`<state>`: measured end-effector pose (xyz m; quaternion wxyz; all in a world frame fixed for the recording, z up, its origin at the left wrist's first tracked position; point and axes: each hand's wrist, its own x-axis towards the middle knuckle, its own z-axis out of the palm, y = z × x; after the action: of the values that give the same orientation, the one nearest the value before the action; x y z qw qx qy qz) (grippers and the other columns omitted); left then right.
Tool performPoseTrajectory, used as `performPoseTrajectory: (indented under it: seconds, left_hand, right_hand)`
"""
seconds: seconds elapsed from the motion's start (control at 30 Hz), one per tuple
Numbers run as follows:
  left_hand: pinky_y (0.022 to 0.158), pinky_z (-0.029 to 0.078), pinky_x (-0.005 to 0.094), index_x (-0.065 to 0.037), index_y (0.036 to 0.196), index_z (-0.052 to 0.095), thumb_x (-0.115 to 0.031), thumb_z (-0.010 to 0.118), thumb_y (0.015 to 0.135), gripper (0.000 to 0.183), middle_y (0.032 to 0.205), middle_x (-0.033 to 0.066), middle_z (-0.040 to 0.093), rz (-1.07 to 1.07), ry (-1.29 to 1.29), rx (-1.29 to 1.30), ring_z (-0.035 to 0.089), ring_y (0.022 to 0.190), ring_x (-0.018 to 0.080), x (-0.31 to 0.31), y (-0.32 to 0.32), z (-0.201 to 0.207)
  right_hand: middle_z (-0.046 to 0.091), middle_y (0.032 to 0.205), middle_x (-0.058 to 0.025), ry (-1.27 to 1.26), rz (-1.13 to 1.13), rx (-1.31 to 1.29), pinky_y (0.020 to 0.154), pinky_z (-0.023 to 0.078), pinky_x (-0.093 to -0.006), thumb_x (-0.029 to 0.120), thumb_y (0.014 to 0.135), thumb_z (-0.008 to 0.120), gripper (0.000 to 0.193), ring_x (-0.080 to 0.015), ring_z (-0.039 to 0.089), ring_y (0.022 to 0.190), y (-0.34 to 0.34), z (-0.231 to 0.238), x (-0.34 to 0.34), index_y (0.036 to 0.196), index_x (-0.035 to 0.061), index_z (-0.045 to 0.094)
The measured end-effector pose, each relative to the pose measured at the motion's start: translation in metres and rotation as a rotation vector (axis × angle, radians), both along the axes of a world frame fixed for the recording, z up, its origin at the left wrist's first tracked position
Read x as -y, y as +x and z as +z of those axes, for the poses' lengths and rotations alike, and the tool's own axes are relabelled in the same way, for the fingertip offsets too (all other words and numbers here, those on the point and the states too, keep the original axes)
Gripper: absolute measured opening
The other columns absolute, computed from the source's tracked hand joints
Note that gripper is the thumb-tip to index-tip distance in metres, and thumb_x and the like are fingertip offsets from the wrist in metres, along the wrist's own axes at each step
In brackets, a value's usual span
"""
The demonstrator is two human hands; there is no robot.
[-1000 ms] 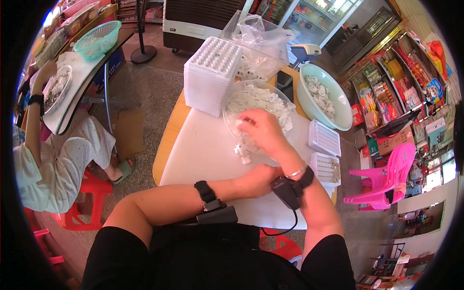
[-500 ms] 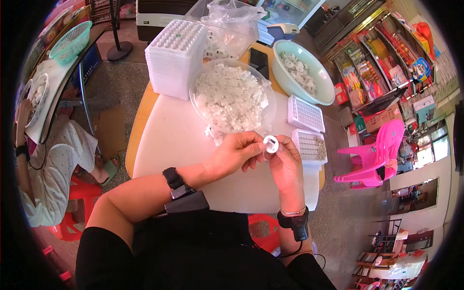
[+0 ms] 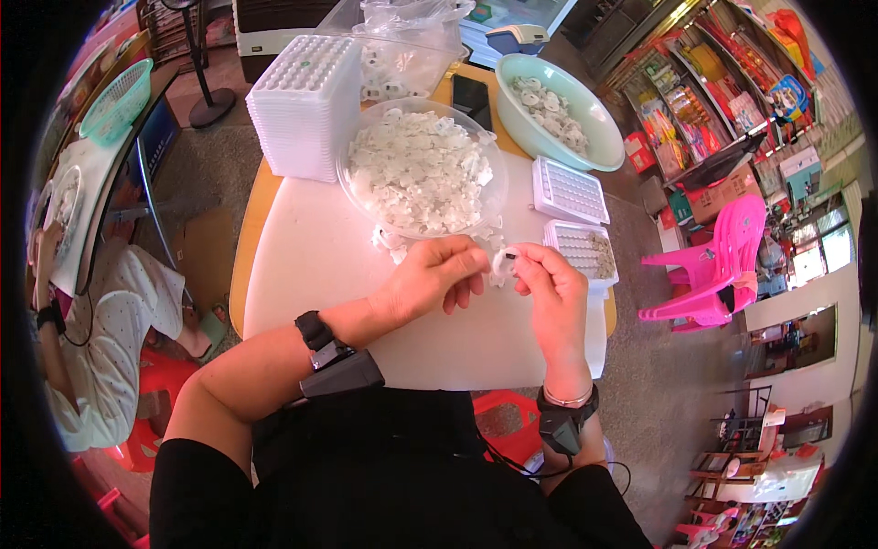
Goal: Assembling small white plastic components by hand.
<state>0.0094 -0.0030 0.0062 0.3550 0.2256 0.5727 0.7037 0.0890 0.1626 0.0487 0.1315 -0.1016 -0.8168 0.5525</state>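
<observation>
My right hand (image 3: 551,288) pinches a small round white plastic part (image 3: 502,266) with a dark bit on it, between thumb and fingertips. Just left of it is my left hand (image 3: 437,277), thumb pressed to its forefinger and the other fingers curled; anything between those tips is too small to make out. Both hands are above the near half of a white board (image 3: 366,361). Beyond them stands a clear bowl (image 3: 497,194) heaped with white plastic pieces (image 3: 421,169). Loose pieces (image 3: 389,242) lie against its near side.
A tall stack of white trays (image 3: 306,119) stands left of the bowl. Right are two lower tray piles (image 3: 569,188). Behind sit a phone (image 3: 472,98), a mint basin (image 3: 590,142) and a plastic bag (image 3: 412,50). Another person works at a table on the left; pink chairs (image 3: 718,265) stand right.
My hands have drawn apart: the left fingers have come off the round part, which stays in my right hand and has turned. The whole view has shifted slightly.
</observation>
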Motion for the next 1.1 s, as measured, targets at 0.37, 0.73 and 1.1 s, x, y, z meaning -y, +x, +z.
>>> performPoseTrajectory:
  seconds: [0.37,0.73,1.1]
  left_hand:
    - [0.062,0.048,0.0254,0.001,0.109,0.056,-0.023,0.054,0.096,0.027,0.093,0.0091,0.063,-0.183,0.254,0.422,0.06,0.074,0.013,-0.003,-0.008,-0.009]
    - [0.053,0.046,0.0236,0.0,0.111,0.054,-0.024,0.055,0.089,0.032,0.094,0.0148,0.062,-0.164,0.593,0.588,0.056,0.069,0.0165,0.001,-0.016,-0.021]
    - [0.07,0.053,0.0257,0.003,0.12,0.053,-0.022,0.05,0.096,0.035,0.103,0.0158,0.063,-0.191,0.547,0.583,0.061,0.078,0.0143,-0.001,-0.017,-0.019]
  right_hand:
    - [0.064,0.082,-0.0035,0.1,0.078,-0.082,0.064,0.047,-0.0249,0.008,0.089,0.061,0.012,-0.0105,0.058,0.069,-0.001,-0.002,-0.008,0.098,-0.0004,0.063]
    - [0.065,0.078,-0.0082,0.36,-0.423,-0.153,0.064,0.047,-0.0302,0.012,0.088,0.061,0.012,-0.0168,0.06,0.068,0.003,-0.03,-0.101,0.092,0.0016,0.066]
    - [0.06,0.083,-0.0093,1.114,-0.358,-0.164,0.074,0.047,-0.0396,0.007,0.081,0.062,0.012,-0.0292,0.057,0.083,-0.027,-0.038,-0.168,0.089,0.0061,0.07]
